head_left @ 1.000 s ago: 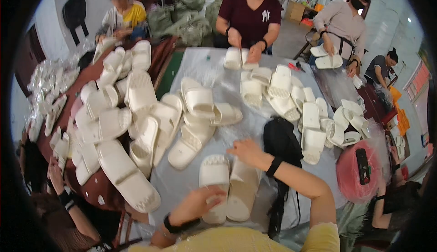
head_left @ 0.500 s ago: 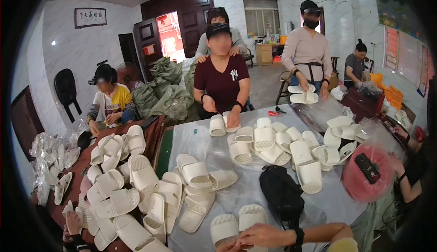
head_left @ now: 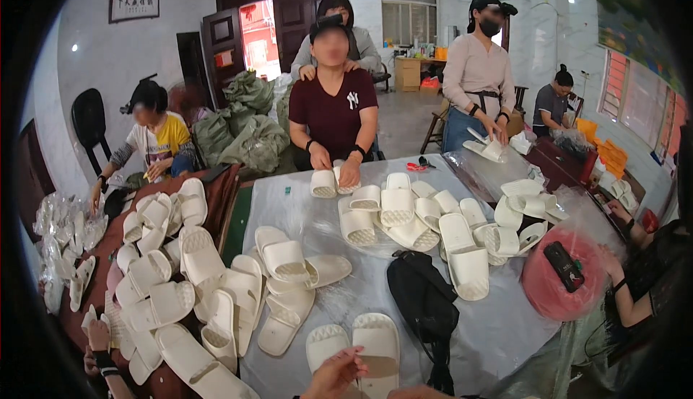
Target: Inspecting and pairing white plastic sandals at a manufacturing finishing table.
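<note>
A pair of cream slippers stands before me at the lower middle of the table: a left slipper point(head_left: 326, 343) and a right slipper point(head_left: 378, 341), side by side with toes pointing away. My left hand point(head_left: 336, 371) is raised in front of them, covering part of both. Its fingers are bent with the tips close together; whether anything small sits between them I cannot make out. Only a sliver of my right hand point(head_left: 419, 394) shows at the bottom edge, beside the right slipper, and its fingers are hidden.
A black bag point(head_left: 422, 301) lies right of the pair. Loose slippers point(head_left: 209, 269) are heaped on the left, more slippers point(head_left: 404, 215) across the middle. A red plastic-wrapped roll point(head_left: 563, 283) carries a dark device. Co-workers surround the table; one co-worker's hand point(head_left: 98, 335) is at lower left.
My hands, close together over the slippers before, have parted: the right has drawn down to the bottom edge, the left shows higher. The view has shifted slightly. The masked co-worker's slippers are lower.
</note>
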Action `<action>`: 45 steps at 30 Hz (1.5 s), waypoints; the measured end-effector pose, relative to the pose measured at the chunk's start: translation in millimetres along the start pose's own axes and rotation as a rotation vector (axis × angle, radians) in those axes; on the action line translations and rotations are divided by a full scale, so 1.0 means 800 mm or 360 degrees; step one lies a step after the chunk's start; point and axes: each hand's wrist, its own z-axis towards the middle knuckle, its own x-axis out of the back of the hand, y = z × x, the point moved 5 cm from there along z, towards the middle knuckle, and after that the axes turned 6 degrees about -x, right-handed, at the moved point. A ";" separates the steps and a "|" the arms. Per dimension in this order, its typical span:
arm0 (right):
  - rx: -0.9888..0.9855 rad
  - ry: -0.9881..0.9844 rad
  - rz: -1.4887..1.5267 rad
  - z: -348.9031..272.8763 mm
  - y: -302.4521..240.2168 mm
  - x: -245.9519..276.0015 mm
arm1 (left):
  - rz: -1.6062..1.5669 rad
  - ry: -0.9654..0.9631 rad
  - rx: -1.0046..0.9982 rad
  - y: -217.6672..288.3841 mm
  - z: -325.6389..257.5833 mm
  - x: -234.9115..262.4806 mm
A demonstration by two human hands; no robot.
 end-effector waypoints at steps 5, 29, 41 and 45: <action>-0.0093 0.0292 0.0167 -0.038 0.000 0.055 | -0.0083 0.0363 -0.0459 0.038 -0.029 0.025; -0.0266 0.0481 -0.0337 0.078 -0.064 0.082 | 0.0456 0.0608 0.0013 -0.003 -0.072 0.057; -0.0615 -0.0063 -0.0514 0.264 0.035 0.094 | 0.0199 0.0694 -0.0287 -0.033 -0.026 0.079; -0.0735 -0.0211 -0.0288 0.268 0.069 0.096 | 0.0273 0.0645 -0.0253 -0.025 -0.028 0.064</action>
